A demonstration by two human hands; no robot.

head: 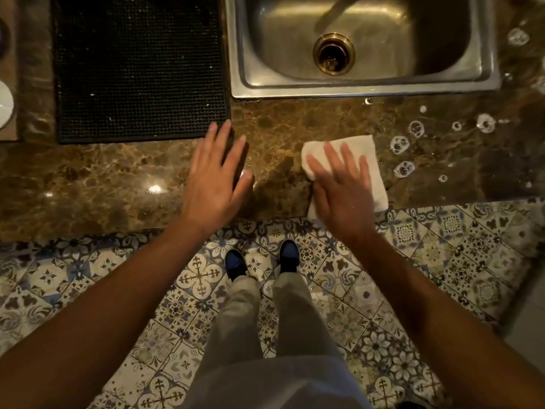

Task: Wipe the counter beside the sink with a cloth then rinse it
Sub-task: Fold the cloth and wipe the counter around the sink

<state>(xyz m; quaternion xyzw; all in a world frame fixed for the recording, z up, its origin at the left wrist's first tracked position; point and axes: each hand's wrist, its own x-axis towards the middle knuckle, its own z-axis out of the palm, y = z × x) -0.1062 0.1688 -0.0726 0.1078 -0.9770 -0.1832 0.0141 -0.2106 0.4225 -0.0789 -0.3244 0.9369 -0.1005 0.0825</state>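
A: Setting: a brown marbled counter (124, 178) seen from above, with patterned floor tiles (442, 246) below its near edge. Where is the cloth?

B: The white cloth (368, 152) lies folded flat on the counter, in front of the steel sink (365, 88) and close to the counter's near edge. One corner of it reaches that edge.

A: What holds it?

B: The right hand (342, 190) lies palm down on it, fingers (330, 154) spread and straight. It presses the cloth rather than clutching it; no fingers curl around the fabric. The hand is slightly blurred.

A: And the other hand?

B: The left hand (215, 175) is flat and spread, grasping nothing, over bare counter to the left of the cloth. Whether it touches the stone, I cannot tell. Its fingertips point at the near right corner of the black mat (138, 69).

A: What surrounds the cloth?

B: To its right, rings of foam and water drops (399, 144) dot the counter, running up alongside the sink's right rim. The sink's drain (333, 53) sits near the basin's middle.

A: And farther out?

B: The mat lies left of the sink, just beside it. At the far left edge, part of a white dish (4, 104) shows. On the floor stand dark shoes (289, 255) under light trousers (244, 320).
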